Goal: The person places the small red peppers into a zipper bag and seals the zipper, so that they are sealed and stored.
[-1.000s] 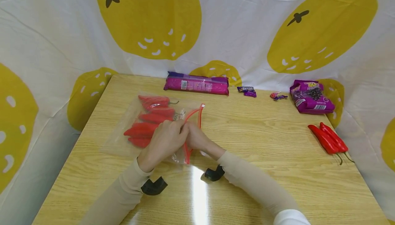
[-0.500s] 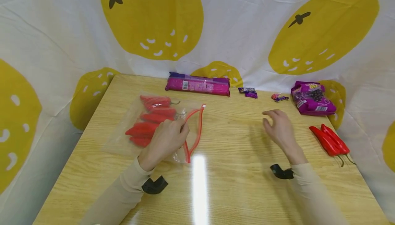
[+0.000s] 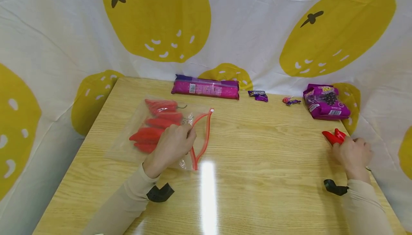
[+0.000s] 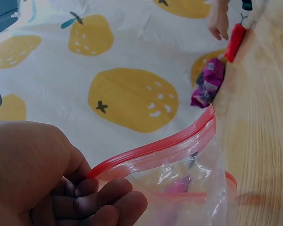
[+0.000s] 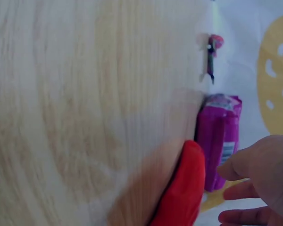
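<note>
My left hand [image 3: 170, 147] pinches the red zip edge of a clear zip bag [image 3: 120, 151] lying at the left of the table. In the left wrist view, the bag's mouth [image 4: 165, 146] gapes apart beside my fingertips. Inside the bag lie several red peppers [image 3: 146, 135]. At the table's right side, my right hand [image 3: 353, 156] hovers over two loose red peppers [image 3: 331, 137], covering most of them from the head camera. The right wrist view shows its fingers loosely bent, apart from the red pepper [image 5: 181, 188], with nothing between them.
A long purple packet [image 3: 206, 87] lies along the back edge. Small wrapped sweets [image 3: 258, 94] and another little group of sweets [image 3: 290, 101] are to its right. A plump purple bag [image 3: 325, 102] stands behind the loose peppers. A patterned cloth hangs behind the table.
My right hand has let go of the zip bag and moved far right to the loose peppers. The bag's mouth has spread wider. My left hand has stayed at the zip edge.
</note>
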{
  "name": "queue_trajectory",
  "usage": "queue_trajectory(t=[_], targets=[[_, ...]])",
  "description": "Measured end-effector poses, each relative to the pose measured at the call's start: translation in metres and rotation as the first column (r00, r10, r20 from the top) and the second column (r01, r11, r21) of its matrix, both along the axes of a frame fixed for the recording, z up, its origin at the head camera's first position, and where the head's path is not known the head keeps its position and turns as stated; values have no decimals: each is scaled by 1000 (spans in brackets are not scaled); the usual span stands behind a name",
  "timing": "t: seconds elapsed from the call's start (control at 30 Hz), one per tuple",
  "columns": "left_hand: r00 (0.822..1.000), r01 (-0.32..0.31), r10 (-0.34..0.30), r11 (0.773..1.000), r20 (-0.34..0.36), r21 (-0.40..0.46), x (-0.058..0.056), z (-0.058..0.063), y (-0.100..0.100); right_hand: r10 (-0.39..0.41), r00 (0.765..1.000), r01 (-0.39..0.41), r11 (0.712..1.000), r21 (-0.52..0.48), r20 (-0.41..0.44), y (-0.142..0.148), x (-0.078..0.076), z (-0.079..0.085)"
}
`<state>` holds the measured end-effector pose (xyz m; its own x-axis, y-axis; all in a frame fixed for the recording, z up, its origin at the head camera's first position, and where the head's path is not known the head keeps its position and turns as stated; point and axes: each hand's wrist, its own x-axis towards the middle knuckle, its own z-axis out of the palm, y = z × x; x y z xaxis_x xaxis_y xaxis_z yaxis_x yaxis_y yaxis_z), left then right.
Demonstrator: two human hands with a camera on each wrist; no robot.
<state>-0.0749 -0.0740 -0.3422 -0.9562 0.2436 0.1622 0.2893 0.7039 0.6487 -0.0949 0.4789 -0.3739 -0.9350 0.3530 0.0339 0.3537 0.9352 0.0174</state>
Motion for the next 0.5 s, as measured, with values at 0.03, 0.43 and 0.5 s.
queue_trajectory(t=[0.03,0.43,0.5], targets=[[1000,0,0,1000,0,0,0,0,0,-1,1000,1,1000,6,20,1,1,-1],[999,-1,1,1000,-35,10,0,0,-1,15,997,-14,1000,-16,81,4,-5,-4],[999,3,-3,1000,-39,11,0,0,-2,18,996,-16,1000,-26,82,5,-5,-3]])
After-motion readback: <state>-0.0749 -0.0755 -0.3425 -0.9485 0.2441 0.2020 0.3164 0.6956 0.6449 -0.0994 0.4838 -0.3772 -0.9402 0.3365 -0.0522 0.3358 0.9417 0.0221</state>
